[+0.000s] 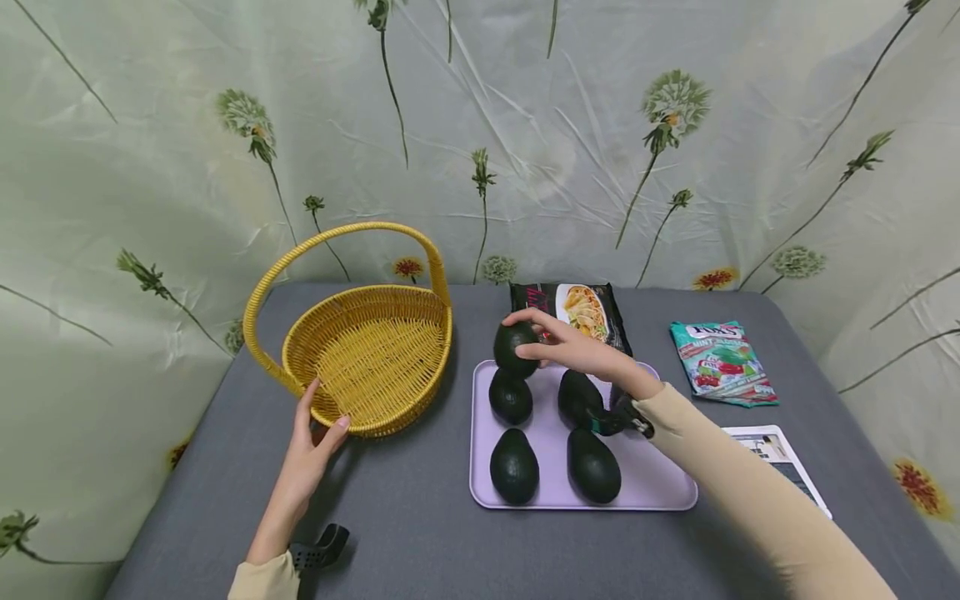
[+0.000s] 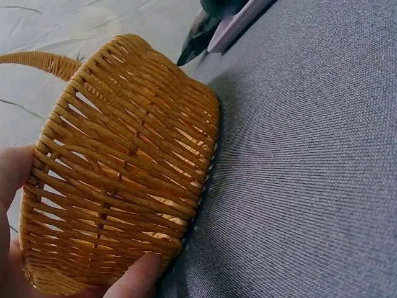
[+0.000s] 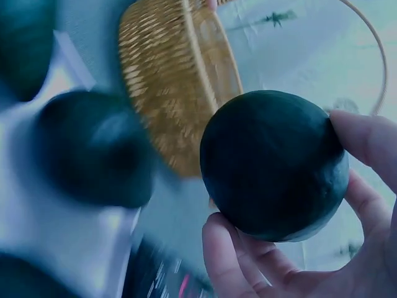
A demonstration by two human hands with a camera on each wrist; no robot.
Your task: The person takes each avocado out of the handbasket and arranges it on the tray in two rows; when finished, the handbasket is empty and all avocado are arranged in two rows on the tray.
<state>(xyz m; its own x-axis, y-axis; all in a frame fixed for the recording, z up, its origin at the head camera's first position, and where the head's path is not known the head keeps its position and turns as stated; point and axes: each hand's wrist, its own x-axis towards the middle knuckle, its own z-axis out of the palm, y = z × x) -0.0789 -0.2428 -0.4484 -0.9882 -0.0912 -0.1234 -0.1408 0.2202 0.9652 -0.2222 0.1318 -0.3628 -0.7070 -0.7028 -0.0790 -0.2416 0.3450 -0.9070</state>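
Left to right on the grey bench. My left hand is on the near rim of the yellow wicker basket: fingers straight against the outer wall, thumb pressed low on the weave, nothing gripped. Basket sits upright at the left of the bench, handle arching over it, nothing in it that I can see from the head view.

Just right of the basket is the lilac tray. Four dark avocados lie on it: back left, front left, back right, front right.

My right hand is over the tray's back left corner, fingers and thumb curled round a fifth avocado, clamped on it. From the wrist view that avocado looks lifted off the tray, though that frame is motion-blurred so I can't be sure how far clear it is. It's between the basket and the tray's back row, close to the basket's right rim.

Behind the tray: a black noodle packet, partly covered by my hand. Further right, a teal candy bag lying flat, well apart from the tray. Near the right edge, a printed card beside my sleeve.
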